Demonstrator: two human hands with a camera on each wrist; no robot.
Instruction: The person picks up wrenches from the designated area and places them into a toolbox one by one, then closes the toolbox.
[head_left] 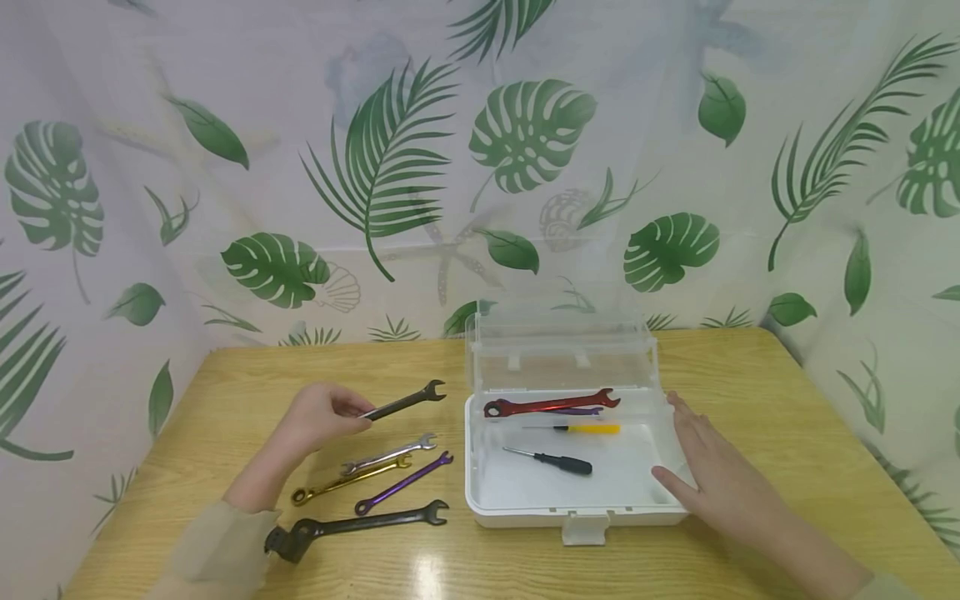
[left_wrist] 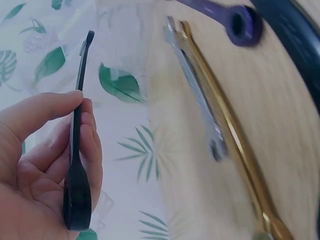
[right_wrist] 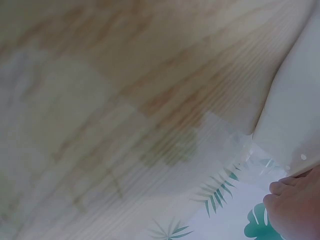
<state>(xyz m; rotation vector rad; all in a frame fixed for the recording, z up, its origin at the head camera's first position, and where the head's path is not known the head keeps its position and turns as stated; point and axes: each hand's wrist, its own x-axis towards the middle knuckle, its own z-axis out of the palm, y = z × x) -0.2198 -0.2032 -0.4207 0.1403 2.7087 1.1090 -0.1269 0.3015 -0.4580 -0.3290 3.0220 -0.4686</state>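
Note:
My left hand (head_left: 326,417) pinches a black combination wrench (head_left: 405,403) above the table, its open jaw end pointing toward the box. In the left wrist view the thumb and fingers grip the shank of this wrench (left_wrist: 76,130), with its ring end near the palm. My right hand (head_left: 716,479) lies with fairly straight fingers against the right side of a white toolbox (head_left: 517,518), whose clear lid stands raised. Inside the box are a red wrench (head_left: 555,405), a purple wrench (head_left: 588,411) partly behind it, a yellow-handled screwdriver (head_left: 596,429) and a black-handled screwdriver (head_left: 573,463).
Left of the box, a silver wrench (head_left: 390,454), a gold wrench (head_left: 345,482), a purple wrench (head_left: 405,483) and a larger black wrench (head_left: 375,522) lie on the wooden table (head_left: 510,575). A leaf-patterned curtain (head_left: 420,317) hangs behind the table.

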